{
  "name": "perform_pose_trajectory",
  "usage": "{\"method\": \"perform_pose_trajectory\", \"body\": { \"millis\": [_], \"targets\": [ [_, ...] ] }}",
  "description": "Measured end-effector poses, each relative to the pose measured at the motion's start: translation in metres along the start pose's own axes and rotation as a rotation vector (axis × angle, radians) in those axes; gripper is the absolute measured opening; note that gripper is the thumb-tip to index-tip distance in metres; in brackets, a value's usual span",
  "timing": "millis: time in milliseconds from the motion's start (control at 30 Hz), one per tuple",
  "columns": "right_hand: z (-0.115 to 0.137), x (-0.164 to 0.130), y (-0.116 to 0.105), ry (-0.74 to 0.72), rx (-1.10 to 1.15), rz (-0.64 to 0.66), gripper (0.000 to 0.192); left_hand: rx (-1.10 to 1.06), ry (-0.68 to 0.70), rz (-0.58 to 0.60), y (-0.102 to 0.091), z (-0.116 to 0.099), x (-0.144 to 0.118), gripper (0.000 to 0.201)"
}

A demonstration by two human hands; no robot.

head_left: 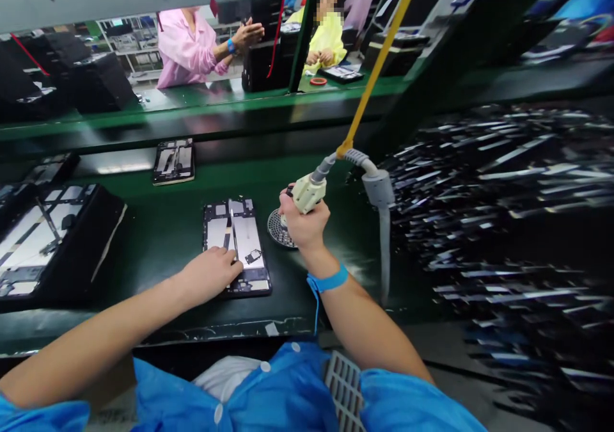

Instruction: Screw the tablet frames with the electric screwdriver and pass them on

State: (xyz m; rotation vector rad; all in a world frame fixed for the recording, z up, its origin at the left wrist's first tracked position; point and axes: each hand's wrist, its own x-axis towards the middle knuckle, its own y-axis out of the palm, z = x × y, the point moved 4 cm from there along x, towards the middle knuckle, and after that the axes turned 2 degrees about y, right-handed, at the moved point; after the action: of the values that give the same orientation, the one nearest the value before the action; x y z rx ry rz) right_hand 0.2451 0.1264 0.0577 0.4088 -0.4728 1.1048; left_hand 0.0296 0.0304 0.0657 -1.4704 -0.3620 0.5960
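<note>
Right hand (pixel 303 222): fist round cream electric screwdriver (pixel 307 192), over round perforated metal dish (pixel 278 228).
Left hand (pixel 213 272): fingers flat, pressing open black tablet chassis (pixel 236 243) on green bench (pixel 158 227).

Both bare forearms reach forward from blue sleeves. The left hand (pixel 213 272) lies palm down, fingers loosely spread and pressing flat, wrist straight and low. The right hand (pixel 303 222) is raised higher, curled into a fist-like grip with the thumb wrapped across the top, knuckles facing away. A blue band circles the right wrist just below that grip.
</note>
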Motion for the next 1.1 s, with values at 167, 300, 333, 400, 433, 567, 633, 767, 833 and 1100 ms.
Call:
{"method": "perform_pose_trajectory", "body": {
  "millis": [167, 300, 333, 400, 433, 567, 633, 767, 833, 1100],
  "targets": [
    [0.006, 0.003, -0.004, -0.013, -0.001, 0.0, 0.021, -0.185, 0.024, -0.149, -0.004, -0.011, -0.024, 0.017],
    [0.008, 0.003, -0.005, -0.005, -0.022, 0.006, 0.019, -0.197, 0.03, -0.422, 0.018, -0.025, -0.048, 0.027],
    [0.009, 0.003, -0.005, -0.007, -0.025, 0.007, 0.019, -0.196, 0.023, -0.481, 0.025, -0.027, -0.053, 0.03],
    [0.009, 0.002, -0.005, -0.01, -0.032, 0.012, 0.018, -0.21, 0.005, -0.541, 0.036, -0.03, -0.059, 0.039],
    [0.009, 0.002, -0.005, -0.01, -0.038, 0.015, 0.018, -0.218, 0.002, -0.54, 0.041, -0.03, -0.06, 0.044],
    [0.009, 0.001, -0.005, -0.014, -0.055, 0.011, 0.017, -0.234, -0.021, -0.508, 0.048, -0.031, -0.062, 0.055],
    [0.009, 0.001, -0.005, -0.016, -0.056, 0.014, 0.017, -0.249, -0.028, -0.509, 0.047, -0.03, -0.062, 0.057],
    [0.008, 0.001, -0.005, -0.013, -0.039, 0.014, 0.016, -0.29, -0.015, -0.562, 0.044, -0.022, -0.058, 0.056],
    [0.007, 0.001, -0.005, -0.008, -0.032, 0.015, 0.018, -0.281, -0.017, -0.556, 0.043, -0.017, -0.055, 0.053],
    [0.004, 0.0, -0.005, -0.001, -0.055, 0.018, 0.018, -0.274, 0.052, -0.362, 0.038, -0.022, -0.049, 0.046]
  ]
}}
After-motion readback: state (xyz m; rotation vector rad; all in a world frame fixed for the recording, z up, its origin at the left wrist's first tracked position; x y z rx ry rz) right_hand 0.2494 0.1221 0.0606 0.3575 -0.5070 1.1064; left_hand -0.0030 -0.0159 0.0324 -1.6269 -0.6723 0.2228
